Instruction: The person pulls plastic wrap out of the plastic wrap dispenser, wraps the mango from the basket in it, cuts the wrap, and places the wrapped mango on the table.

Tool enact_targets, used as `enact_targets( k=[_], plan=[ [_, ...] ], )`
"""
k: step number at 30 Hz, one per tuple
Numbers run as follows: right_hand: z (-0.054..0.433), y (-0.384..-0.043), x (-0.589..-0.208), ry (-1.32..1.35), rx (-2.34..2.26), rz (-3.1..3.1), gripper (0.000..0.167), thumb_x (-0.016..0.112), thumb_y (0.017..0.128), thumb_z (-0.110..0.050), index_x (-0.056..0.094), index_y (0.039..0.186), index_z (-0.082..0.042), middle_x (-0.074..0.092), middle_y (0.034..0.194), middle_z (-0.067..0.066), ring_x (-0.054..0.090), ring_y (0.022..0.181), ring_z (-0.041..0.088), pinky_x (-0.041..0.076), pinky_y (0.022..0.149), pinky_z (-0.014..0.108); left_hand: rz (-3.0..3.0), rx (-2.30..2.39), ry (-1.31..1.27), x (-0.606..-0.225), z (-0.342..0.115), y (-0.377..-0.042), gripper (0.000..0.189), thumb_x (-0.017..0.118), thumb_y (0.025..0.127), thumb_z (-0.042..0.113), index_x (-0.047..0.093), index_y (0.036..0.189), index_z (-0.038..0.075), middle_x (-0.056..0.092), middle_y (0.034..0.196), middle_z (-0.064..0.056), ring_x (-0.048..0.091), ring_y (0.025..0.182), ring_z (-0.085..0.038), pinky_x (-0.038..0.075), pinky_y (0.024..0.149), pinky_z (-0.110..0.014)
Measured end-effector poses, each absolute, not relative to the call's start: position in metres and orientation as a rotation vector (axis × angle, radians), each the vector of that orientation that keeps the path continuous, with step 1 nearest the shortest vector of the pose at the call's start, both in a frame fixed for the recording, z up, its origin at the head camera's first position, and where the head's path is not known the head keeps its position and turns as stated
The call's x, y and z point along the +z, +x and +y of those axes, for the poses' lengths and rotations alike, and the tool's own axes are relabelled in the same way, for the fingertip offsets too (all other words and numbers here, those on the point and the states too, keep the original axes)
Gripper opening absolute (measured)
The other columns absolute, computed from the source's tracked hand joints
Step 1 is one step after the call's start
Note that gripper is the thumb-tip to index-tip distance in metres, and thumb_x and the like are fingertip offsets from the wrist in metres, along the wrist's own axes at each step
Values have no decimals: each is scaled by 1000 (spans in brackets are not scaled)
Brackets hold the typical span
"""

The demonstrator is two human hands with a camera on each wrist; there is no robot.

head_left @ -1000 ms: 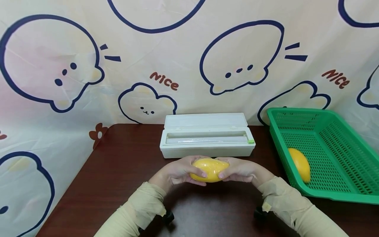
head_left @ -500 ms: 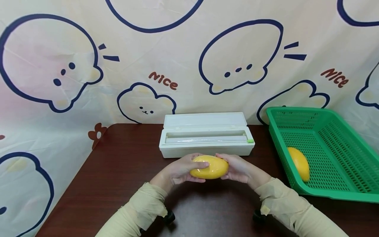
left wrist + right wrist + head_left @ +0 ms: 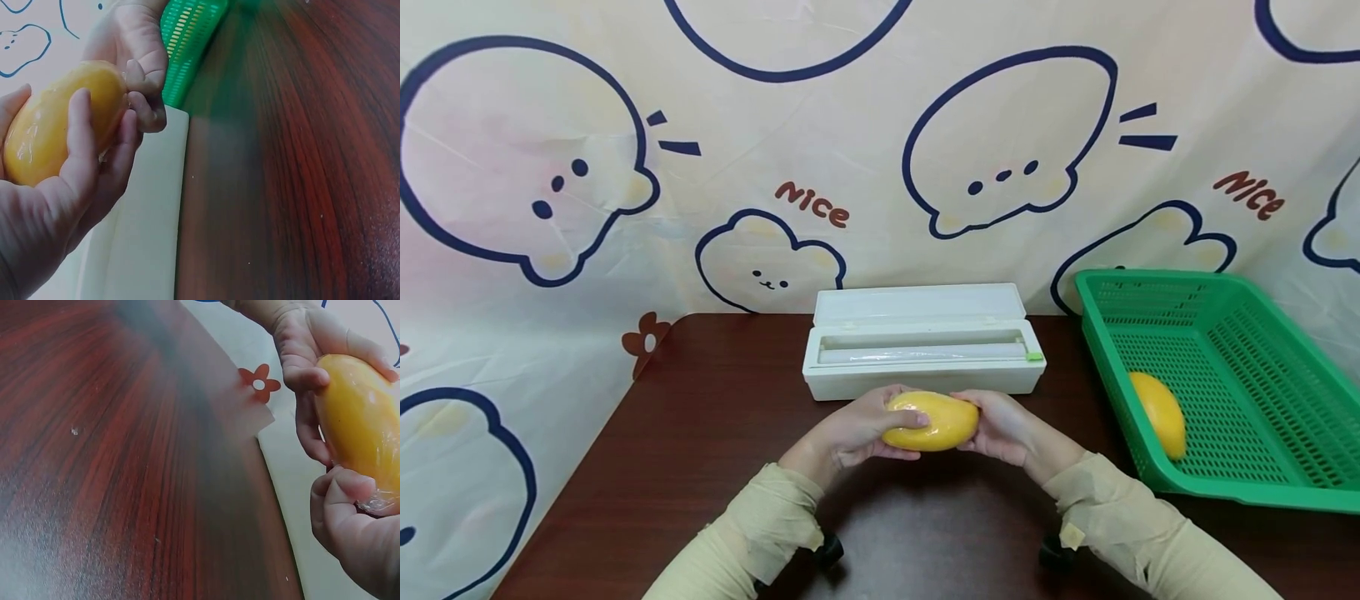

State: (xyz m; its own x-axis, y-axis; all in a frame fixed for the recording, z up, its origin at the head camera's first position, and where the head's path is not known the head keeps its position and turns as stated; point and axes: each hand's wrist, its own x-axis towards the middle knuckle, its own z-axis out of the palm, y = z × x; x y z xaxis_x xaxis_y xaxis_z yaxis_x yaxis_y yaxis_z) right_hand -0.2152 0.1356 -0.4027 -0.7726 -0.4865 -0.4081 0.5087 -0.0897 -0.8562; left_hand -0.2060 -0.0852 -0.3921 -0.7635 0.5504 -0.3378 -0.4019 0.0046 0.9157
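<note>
Moved since the earliest frame: right hand (image 3: 1006, 427); its thumb, which lay across the front face of the wrapped mango (image 3: 951, 421), now sits higher at the right end, and the wrapped mango has turned slightly.
Dark table (image 3: 722, 408): spreads under both forearms; the wrapped mango appears raised above it.
Green basket (image 3: 1255, 494): off to the person's right, well apart from both hands, the right one being nearer.
White box (image 3: 850, 386): just beyond the hands, lid tipped back, long side running left to right, a clear roll (image 3: 917, 353) inside.
Left hand (image 3: 867, 423): gripping the wrapped mango's left end, thumb along the front face, covering more of it than the other hand.
Right hand's hold: fingers curled at the opposite end, gripping there; on the right wrist view they seem to pinch film.
Wrapped mango's lie: between the hands, touching both, long axis running from one to the other, roughly parallel to the white box; it lies rightward of the left palm, leftward of the right fingers.
Loose mango (image 3: 1159, 417): in the green basket, beside its left wall.
Gathered film (image 3: 379, 505): at the wrapped mango's right end, close by the right fingers, so the right hand is nearer to it.
</note>
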Motion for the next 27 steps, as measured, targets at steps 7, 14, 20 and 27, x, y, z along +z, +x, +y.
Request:
enact_targets(
  k=[7,14,20,27],
  plan=[
    [137,-213,-400,-31,-1973,1427,39,29,113,-27,45,129,5,57,108,6,58,95,13,49,83,25,1602,1876,135,-394,-87,-207,46,66,94,16,46,131,-2,57,110,-14,64,94,-21,58,86,-44],
    [137,-213,-394,-164,-1907,1461,63,31,109,-55,43,132,2,54,105,7,53,89,15,45,76,23,1547,1946,87,-396,-88,-209,56,61,96,27,44,140,-4,58,109,-13,64,91,-18,60,76,-30],
    [138,-214,-391,-315,-1657,1667,70,21,104,-68,50,114,-4,50,88,5,45,78,17,36,66,24,1554,1987,-25,-396,-88,-205,59,53,102,46,49,135,-2,59,103,-11,64,83,-17,59,67,-26],
    [150,-222,-396,-672,-1545,1590,62,21,109,-57,48,122,-3,48,91,5,40,71,12,35,65,22,1536,1968,-67,-392,-91,-204,57,46,103,48,51,129,-2,62,98,-11,66,78,-16,57,61,-23]
  ],
)
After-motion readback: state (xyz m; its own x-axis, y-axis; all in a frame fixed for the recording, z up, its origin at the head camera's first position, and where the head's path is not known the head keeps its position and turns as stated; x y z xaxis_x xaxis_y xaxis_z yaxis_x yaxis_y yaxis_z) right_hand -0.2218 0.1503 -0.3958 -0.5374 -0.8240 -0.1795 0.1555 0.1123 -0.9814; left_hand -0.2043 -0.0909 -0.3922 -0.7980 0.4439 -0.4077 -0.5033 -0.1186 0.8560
